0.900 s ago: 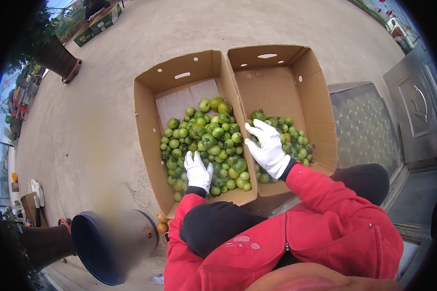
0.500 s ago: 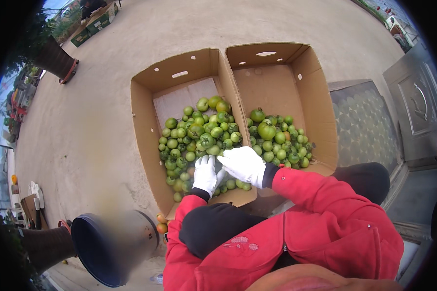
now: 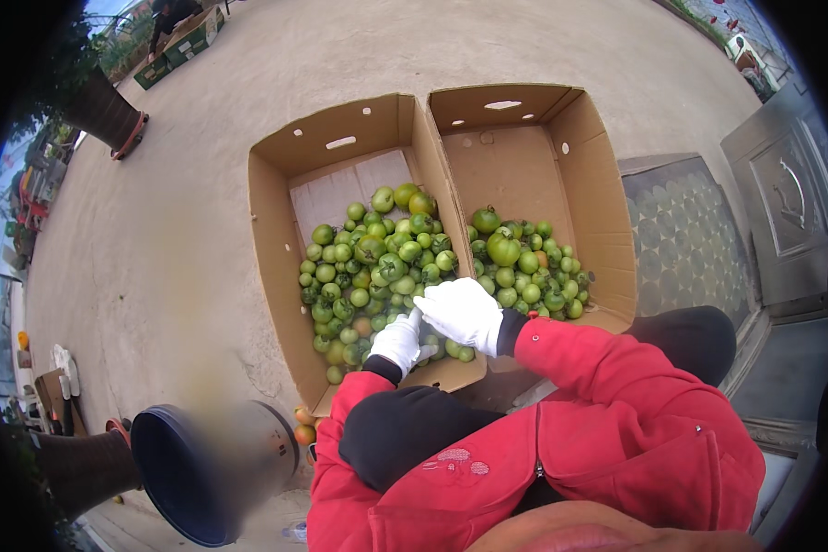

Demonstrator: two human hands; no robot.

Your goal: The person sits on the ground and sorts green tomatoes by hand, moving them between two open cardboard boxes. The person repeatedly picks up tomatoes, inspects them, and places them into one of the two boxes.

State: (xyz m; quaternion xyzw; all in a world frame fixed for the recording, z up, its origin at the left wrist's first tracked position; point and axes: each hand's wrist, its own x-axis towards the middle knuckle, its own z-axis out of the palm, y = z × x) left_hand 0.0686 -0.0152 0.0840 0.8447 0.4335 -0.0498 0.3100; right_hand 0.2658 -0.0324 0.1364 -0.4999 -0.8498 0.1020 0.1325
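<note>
Two open cardboard boxes stand side by side in front of me. The left box [image 3: 271,216] has a heap of green tomatoes [image 3: 370,248] in its near half; the right box [image 3: 607,198] has another heap of green tomatoes [image 3: 529,262]. Both my hands wear white gloves and meet above the near end of the left box. My left hand [image 3: 397,344] has its thumb apart from its fingers, with fingertips up against my right hand. My right hand [image 3: 463,313] has its fingers drawn together at the left fingertips; anything between them is hidden.
A dark blue bucket [image 3: 271,442] lies tipped at the lower left, with a few reddish tomatoes [image 3: 304,432] beside it. Potted plants line the left side. A patterned mat [image 3: 690,235] and a grey metal door [image 3: 787,193] are at the right. Far off, a person bends over green boxes [image 3: 189,44].
My left hand has pulled back a little from the tomatoes and turned, its fingertips now against my right hand. My right hand has barely moved. The far person leans lower over the boxes.
</note>
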